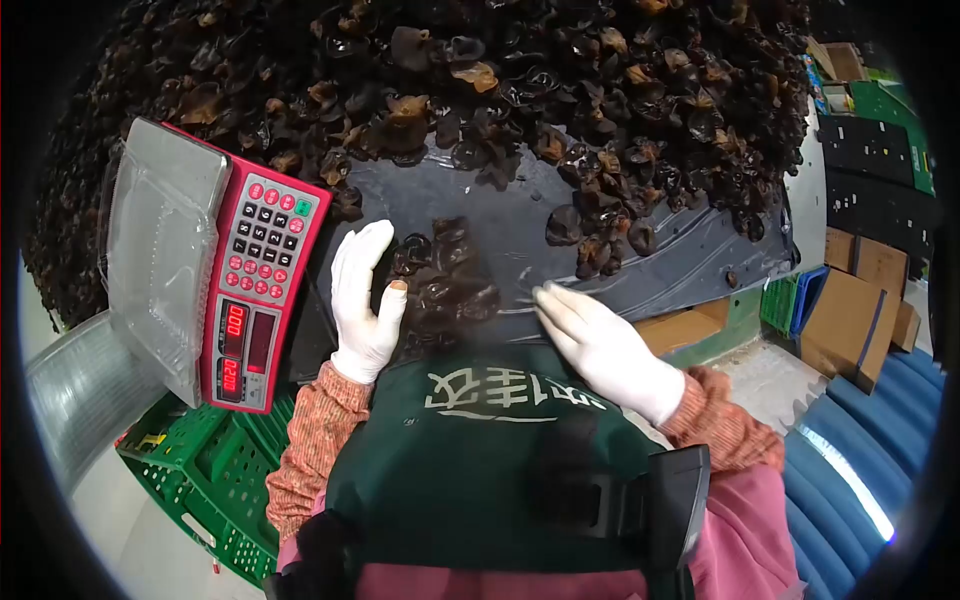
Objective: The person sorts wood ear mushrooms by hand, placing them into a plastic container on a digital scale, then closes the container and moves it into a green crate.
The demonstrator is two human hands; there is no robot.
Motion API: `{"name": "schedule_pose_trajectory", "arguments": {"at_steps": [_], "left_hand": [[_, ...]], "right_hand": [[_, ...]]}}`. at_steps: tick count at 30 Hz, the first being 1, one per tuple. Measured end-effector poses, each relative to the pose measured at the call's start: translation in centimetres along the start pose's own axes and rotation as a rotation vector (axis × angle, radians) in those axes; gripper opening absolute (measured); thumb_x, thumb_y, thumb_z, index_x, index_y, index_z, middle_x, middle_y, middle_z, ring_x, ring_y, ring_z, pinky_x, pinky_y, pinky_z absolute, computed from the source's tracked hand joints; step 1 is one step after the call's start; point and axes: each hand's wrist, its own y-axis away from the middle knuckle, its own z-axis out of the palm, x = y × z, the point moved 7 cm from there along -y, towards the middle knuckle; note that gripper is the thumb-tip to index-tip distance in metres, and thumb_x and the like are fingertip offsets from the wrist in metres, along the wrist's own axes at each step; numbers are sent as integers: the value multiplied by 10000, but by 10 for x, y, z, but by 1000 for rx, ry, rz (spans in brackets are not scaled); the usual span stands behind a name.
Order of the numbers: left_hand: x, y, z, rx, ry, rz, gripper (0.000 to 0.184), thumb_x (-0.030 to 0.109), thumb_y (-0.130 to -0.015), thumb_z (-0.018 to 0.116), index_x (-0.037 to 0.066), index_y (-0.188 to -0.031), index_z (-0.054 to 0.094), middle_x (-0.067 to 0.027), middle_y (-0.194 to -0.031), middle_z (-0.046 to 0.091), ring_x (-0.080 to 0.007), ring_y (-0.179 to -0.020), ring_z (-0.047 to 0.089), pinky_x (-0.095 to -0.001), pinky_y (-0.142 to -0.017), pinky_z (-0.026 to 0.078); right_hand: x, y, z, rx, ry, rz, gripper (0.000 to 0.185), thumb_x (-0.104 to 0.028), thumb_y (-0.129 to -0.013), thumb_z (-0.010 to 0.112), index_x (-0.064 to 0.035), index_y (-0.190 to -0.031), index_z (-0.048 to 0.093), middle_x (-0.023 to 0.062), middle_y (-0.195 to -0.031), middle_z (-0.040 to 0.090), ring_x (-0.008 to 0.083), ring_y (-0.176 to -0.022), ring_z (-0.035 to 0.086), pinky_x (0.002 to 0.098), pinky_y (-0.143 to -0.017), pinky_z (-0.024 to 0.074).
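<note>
Lettering in pale colour marked the dark green apron [470, 470] at the near side. Beyond it, two gloved hands stood apart, with fingers extended and nothing gripped. The left hand [363, 300] was just beside a small portion of wood ear mushrooms [445, 285]; whether its thumb touched them, I could not tell. The right hand [605, 350] lay to the right, pointing inward, apart from this portion, which was blurred on the dark sheet [500, 205] between the hands. To the left stood a red digital scale [225, 265], its display lit, with a clear plastic tray [150, 230] over its pan. At the far side spread the large mushroom heap [500, 80]. The step in hand seemed to be sorting the small portion; the next move, I judged, called for closing fingers around its loose pieces.
</note>
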Motion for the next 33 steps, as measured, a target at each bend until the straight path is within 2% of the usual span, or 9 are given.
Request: {"name": "schedule_pose_trajectory", "arguments": {"at_steps": [1, 3, 7, 12, 15, 17, 22, 29, 33], "left_hand": [[0, 0, 1, 5, -3, 2, 511, 316, -966, 627, -16, -1354, 619, -187, -1361, 644, -393, -1304, 564, -498, -1177, 367], [0, 1, 1, 10, -7, 6, 505, 308, -961, 636, -11, -1352, 622, -185, -1354, 647, -390, -1301, 566, -497, -1179, 366], [0, 0, 3, 13, -7, 33, 492, 269, -945, 655, -1, -1356, 625, -178, -1349, 651, -382, -1302, 564, -486, -1182, 361], [-3, 2, 3, -17, 27, -10, 484, 167, -925, 639, 16, -1384, 612, -157, -1395, 626, -358, -1334, 538, -476, -1206, 336], [-1, 7, -1, -7, 5, -35, 492, 143, -932, 627, 16, -1407, 591, -156, -1421, 604, -353, -1350, 524, -482, -1226, 309], [3, 7, -4, 17, -68, 23, 492, 137, -937, 620, 16, -1412, 585, -155, -1430, 597, -352, -1353, 523, -487, -1232, 300], [-3, 8, 1, 4, -30, -20, 478, 153, -948, 617, 8, -1402, 591, -164, -1433, 596, -357, -1355, 519, -504, -1232, 295], [-6, 10, 2, 1, -37, -67, 474, 171, -952, 602, 9, -1397, 597, -161, -1427, 599, -345, -1362, 513, -496, -1232, 292], [-5, 8, 0, 11, 25, -46, 530, 359, -1045, 484, -5, -1419, 581, -168, -1442, 600, -350, -1383, 504, -495, -1234, 284]], "right_hand": [[3, 28, -1, -33, -40, 77, 422, -70, -819, 602, 73, -1211, 666, 210, -1357, 606, 375, -1284, 582, 455, -1093, 494], [9, 91, 3, -551, 131, 241, 173, -148, -812, 641, -24, -926, 683, 136, -1009, 671, 301, -989, 666, 410, -875, 543], [42, 129, -9, -476, 311, 476, 79, -103, -781, 641, -88, -858, 626, 83, -778, 622, 274, -773, 677, 409, -683, 529], [58, 52, -47, 467, 15, 648, 345, -222, -893, 772, -50, -1174, 669, 108, -938, 669, 295, -823, 699, 377, -720, 568], [56, 24, -38, 599, 5, 785, 495, -305, -844, 827, -36, -1215, 639, 132, -1035, 657, 301, -868, 706, 367, -734, 569], [63, 20, -19, 627, -71, 838, 482, -291, -834, 832, -33, -1193, 640, 137, -1046, 651, 312, -861, 704, 366, -732, 570], [90, 38, -3, 666, -539, 900, 214, -42, -918, 711, -11, -1120, 649, -29, -754, 578, 5, -672, 511, 192, -623, 437], [78, 32, 1, 767, -1011, 884, 213, -37, -921, 700, -4, -1128, 664, -9, -889, 651, 28, -733, 534, 209, -676, 472], [29, -14, -25, 553, -786, 646, 349, -56, -909, 731, -7, -1244, 643, 47, -964, 683, 61, -744, 589, 225, -711, 504]]}}
